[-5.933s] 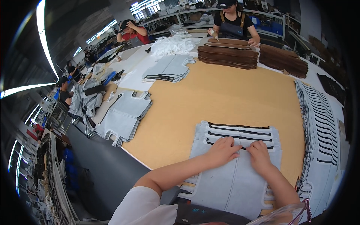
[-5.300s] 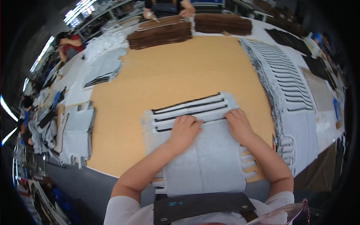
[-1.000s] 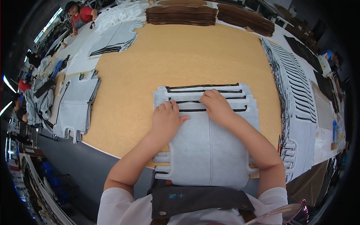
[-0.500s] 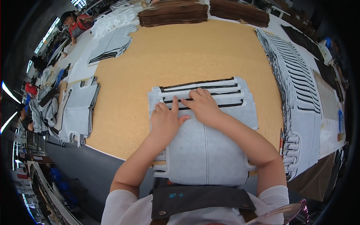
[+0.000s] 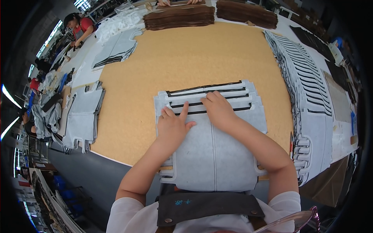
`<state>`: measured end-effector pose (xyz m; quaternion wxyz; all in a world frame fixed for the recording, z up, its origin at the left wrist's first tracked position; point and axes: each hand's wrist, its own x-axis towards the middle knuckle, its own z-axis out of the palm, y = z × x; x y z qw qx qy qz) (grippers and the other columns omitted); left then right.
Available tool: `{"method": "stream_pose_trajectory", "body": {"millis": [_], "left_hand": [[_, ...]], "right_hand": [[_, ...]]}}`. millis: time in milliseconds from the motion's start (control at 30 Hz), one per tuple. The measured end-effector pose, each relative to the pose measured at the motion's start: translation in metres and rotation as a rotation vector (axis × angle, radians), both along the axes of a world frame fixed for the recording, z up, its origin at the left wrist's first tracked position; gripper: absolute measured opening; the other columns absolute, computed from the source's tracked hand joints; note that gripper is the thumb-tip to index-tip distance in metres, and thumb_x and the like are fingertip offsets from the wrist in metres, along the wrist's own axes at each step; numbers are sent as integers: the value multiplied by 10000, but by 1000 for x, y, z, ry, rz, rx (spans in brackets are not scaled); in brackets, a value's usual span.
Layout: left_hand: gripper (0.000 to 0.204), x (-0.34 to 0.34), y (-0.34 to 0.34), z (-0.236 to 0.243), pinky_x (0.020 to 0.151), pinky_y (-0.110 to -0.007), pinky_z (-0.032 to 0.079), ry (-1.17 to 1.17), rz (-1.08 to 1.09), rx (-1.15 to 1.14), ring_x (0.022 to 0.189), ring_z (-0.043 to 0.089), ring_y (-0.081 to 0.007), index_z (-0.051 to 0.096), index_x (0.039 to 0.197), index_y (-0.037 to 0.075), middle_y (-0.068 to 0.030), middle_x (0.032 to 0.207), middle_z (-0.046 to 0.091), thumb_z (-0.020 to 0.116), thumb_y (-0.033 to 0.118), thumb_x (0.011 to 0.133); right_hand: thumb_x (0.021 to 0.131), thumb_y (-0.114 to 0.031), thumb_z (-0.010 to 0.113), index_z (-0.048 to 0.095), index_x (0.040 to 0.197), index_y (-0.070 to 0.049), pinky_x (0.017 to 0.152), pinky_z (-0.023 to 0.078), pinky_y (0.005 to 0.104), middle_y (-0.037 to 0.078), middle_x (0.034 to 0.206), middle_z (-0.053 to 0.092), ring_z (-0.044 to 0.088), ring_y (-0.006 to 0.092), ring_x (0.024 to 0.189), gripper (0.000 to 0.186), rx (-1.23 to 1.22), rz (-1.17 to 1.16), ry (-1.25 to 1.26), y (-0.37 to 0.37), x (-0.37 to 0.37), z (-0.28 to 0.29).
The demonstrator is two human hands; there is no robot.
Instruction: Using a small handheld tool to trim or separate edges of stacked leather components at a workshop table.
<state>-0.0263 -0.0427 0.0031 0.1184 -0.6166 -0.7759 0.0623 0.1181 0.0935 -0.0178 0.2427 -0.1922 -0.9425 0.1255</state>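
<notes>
1. At the near side of the tan board point(image 5: 186, 58), directly before the dark apron point(image 5: 210, 209), a layered set of grey panels point(image 5: 194, 163) lies flat, upper edges stepped, black strips point(image 5: 237, 110) running across them.
2. Left hand point(image 5: 173, 126): laid on the left part of the panels, fingers apart, index finger extended across the strips, thumb out to the side. Nothing is clasped.
3. Right hand point(image 5: 219, 110): right of the left hand, the two apart; fingers bent and close together, tips at the strips near the middle. Whether they pinch a layer or merely press cannot be told.
4. Left of the board: a pile of grey pieces point(image 5: 79, 112) with notched edges.
5. Right of the board: a long row of overlapping grey pieces point(image 5: 316, 128) with black strips.
6. Far side: two brown stacks point(image 5: 178, 18), side by side.
</notes>
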Motion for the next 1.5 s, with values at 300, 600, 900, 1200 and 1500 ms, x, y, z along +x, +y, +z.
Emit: {"method": "stream_pose_trajectory", "body": {"millis": [300,600,900,1200,1500], "left_hand": [[552,19,26,-12,791,-387,402,-184,-245,234,874,528,-251,592,1198,-32,-106,938,544,653,372,827],[456,13,28,-8,796,-400,365,-294,-315,294,910,483,-280,623,1190,46,-120,963,512,666,307,819],[372,2,47,-6,743,-381,423,-378,-389,301,858,515,-269,651,1126,24,-107,918,534,695,199,800],[261,3,70,-18,699,-354,468,-363,-687,307,810,547,-274,654,1073,40,-98,886,545,677,92,818],[298,8,80,-1,710,-359,463,-637,-626,155,784,543,-262,644,1169,93,-87,856,541,624,189,887]], "right_hand": [[734,19,586,653,881,-39,806,436,385,90,915,564,522,281,921,172,1,-10,19,5,6,-2],[710,14,595,647,895,-52,823,415,380,62,946,560,507,260,939,203,14,51,-49,14,23,2],[815,-66,621,659,897,-74,829,374,373,37,938,554,502,238,928,90,-104,-32,80,25,37,2],[737,0,570,637,905,-60,848,389,371,48,962,560,490,251,963,191,16,-34,-4,27,54,-3],[742,32,554,629,927,-57,855,389,380,51,984,565,485,259,972,219,-27,-59,-30,36,82,0]]}}
